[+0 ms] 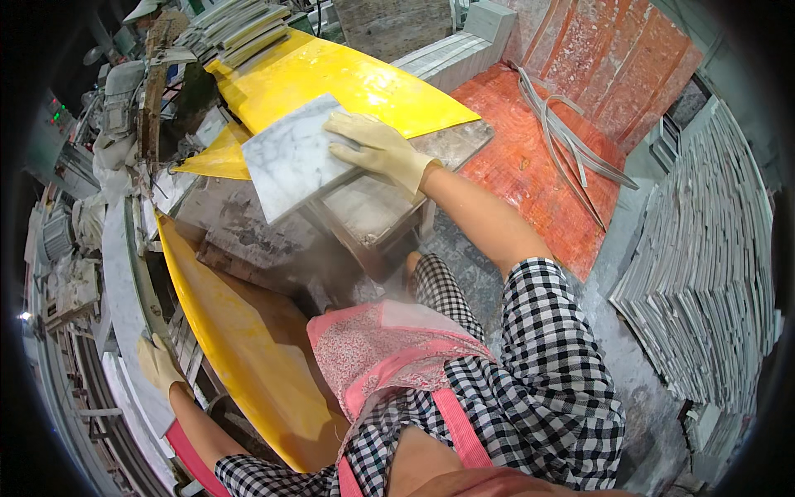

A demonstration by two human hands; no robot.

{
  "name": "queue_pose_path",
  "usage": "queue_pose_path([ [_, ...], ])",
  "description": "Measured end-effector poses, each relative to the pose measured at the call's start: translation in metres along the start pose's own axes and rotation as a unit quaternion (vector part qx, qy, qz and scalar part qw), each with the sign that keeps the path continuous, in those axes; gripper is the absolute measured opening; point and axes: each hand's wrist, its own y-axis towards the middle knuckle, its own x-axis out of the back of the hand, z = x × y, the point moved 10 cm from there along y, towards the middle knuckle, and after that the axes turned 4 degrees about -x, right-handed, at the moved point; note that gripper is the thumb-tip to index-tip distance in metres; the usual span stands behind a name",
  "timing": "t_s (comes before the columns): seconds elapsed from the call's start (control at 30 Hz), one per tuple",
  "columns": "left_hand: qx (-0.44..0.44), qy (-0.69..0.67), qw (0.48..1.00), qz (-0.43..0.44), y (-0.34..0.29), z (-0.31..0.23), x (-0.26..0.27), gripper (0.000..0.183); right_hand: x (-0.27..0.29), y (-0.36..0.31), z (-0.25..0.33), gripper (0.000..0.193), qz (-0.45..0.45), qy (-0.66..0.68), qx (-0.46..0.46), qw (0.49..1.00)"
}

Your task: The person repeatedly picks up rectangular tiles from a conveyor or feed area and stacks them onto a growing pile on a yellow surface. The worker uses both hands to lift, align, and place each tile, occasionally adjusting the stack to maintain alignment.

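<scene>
My right hand [381, 153], in a cream glove, grips the right edge of a white marble tile [294, 157] with grey veins. Two of its fingers show on the tile's top face; whatever lies under the edge is hidden. The tile sits at a slant over the corner of a worn, dusty table [360, 207], its near corner jutting past the edge. Far to the left, my left hand [159, 364], gloved alike, rests with fingers stretched out on a long pale stone strip [137, 331] along the machine.
A yellow sheet [348, 79] covers the table's far part, with stacked stone strips [236, 33] on it. Another yellow panel [215, 331] curves between my arms. At right are an orange board [530, 157] with loose straps [571, 149] and a tall tile stack [704, 265]. Someone in a hat [145, 10] is behind.
</scene>
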Motion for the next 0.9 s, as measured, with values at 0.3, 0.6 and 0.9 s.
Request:
queue_pose_path([
  [0.3, -0.019, 0.005, 1.0, -0.016, -0.002, -0.001, 0.001, 0.046, -0.003, -0.002, -0.005, 0.044, 0.016, 0.012, -0.015, 1.0],
  [0.6, -0.041, -0.022, 0.997, -0.058, -0.005, -0.011, 0.015, 0.037, -0.012, -0.001, -0.016, 0.047, 0.031, 0.007, -0.036, 0.999],
  [0.9, -0.023, -0.003, 1.0, -0.011, -0.001, -0.006, 0.006, 0.044, -0.011, 0.003, -0.012, 0.045, 0.073, 0.011, -0.062, 0.995],
])
